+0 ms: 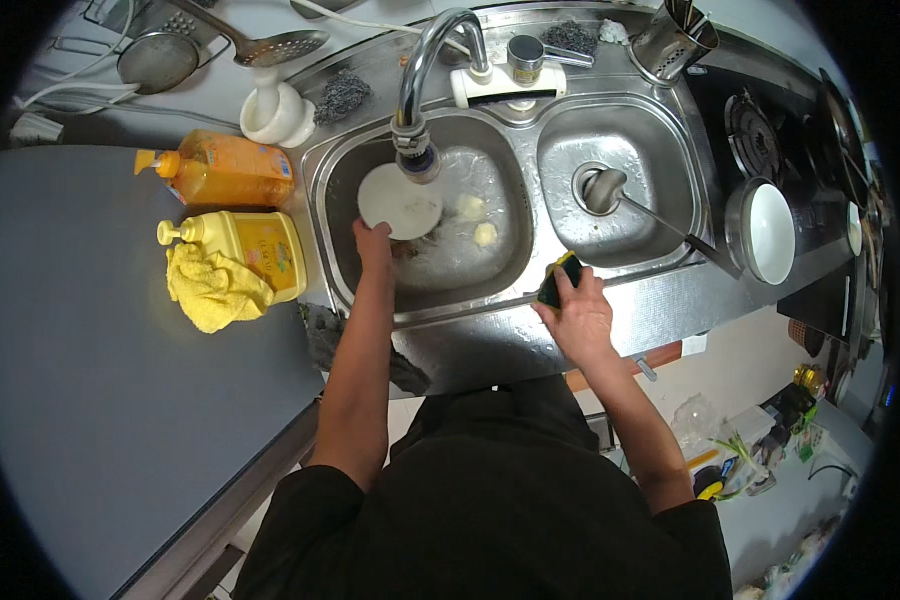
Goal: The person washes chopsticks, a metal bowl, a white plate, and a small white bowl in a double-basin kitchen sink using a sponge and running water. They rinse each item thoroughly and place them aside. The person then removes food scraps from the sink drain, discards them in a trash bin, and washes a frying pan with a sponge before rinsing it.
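My left hand (374, 241) grips the near edge of a round white dish (394, 204) in the left basin (457, 292) of a steel double sink. Above the dish hangs the head of the chrome faucet (450, 30), hiding part of its rim. Over the front rim of the sink, my right hand (581, 319) holds a sponge (559, 281) with a dark green scouring side and a yellow side. Two pale yellowish lumps (484, 234) lie on the wet basin floor. A ladle (606, 191) rests in the right basin, its bowl at the drain and its handle across the rim.
Left of the sink stand an orange pump bottle (229, 169) and a yellow one (262, 251) with a yellow cloth (217, 289) draped on it. White bowls (769, 234) are stacked at right, near a stove coil (752, 139). Steel wool (343, 96) and a utensil holder (669, 49) sit behind.
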Motion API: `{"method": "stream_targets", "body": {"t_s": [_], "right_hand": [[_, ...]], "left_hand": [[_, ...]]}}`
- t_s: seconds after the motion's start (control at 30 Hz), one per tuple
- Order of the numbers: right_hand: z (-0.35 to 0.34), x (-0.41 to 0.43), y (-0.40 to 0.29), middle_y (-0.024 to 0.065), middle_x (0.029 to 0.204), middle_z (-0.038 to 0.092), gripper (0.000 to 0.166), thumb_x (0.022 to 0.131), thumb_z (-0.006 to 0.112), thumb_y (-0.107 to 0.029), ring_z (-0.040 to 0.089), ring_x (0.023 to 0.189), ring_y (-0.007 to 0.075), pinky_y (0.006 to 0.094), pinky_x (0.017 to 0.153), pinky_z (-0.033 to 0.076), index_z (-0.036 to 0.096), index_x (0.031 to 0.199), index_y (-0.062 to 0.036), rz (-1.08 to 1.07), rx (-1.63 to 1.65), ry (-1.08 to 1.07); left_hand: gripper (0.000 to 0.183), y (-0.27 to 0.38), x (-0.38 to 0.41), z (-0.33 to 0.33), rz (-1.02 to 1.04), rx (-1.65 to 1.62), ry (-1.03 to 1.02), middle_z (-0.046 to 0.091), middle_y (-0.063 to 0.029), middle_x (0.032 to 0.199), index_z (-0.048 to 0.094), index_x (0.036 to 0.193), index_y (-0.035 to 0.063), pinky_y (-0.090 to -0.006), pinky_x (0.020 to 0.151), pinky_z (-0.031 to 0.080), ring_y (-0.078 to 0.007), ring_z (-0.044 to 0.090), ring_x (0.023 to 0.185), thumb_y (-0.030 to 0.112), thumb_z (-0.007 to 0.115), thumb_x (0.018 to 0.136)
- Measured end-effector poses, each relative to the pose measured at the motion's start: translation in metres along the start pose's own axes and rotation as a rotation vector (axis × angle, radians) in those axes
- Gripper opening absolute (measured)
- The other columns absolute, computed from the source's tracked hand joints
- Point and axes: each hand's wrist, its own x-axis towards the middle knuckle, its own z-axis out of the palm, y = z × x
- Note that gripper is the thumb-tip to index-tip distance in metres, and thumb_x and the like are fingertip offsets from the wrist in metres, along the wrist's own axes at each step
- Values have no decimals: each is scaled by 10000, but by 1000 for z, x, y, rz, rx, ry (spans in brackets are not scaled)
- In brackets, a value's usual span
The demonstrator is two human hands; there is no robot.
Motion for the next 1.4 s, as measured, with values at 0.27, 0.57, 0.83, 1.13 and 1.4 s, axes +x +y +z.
{"method": "stream_targets", "body": {"t_s": [0.27,0.57,0.83,1.13,1.4], "right_hand": [[31,53,3,135,905,501,224,721,497,89,542,737,243,308,664,450,518,921,-10,-83,630,26],[94,105,-84,195,1103,545,443,795,457,-12,512,1050,288,339,907,389,442,1234,-70,-179,946,-570],[92,96,-72,147,835,618,167,768,526,-102,554,949,307,424,936,344,579,924,-71,-491,373,-274],[75,104,-64,150,845,610,142,721,592,-42,557,913,306,403,960,327,592,862,-57,-588,330,-280],[81,109,-54,130,828,609,131,718,585,-44,570,885,306,407,950,328,582,849,-46,-574,317,-300]], "left_hand": [[520,-17,-45,11,-123,-95,-200,500,-135,1106,359,1211,90,-409,624,538,-276,573,907,391,508,814],[550,-11,-60,26,-66,-88,-206,551,-91,1027,457,1166,97,-390,603,503,-211,573,901,545,430,850],[535,22,-47,6,-143,99,-304,595,-88,972,512,1135,85,-383,687,507,-219,606,857,529,423,850],[314,12,-40,6,-101,-137,-272,550,-102,976,485,1034,35,-369,613,503,-213,585,799,265,454,823],[296,23,-38,11,-101,2,-278,543,-101,946,468,1057,54,-391,642,504,-234,573,812,236,436,825]]}}
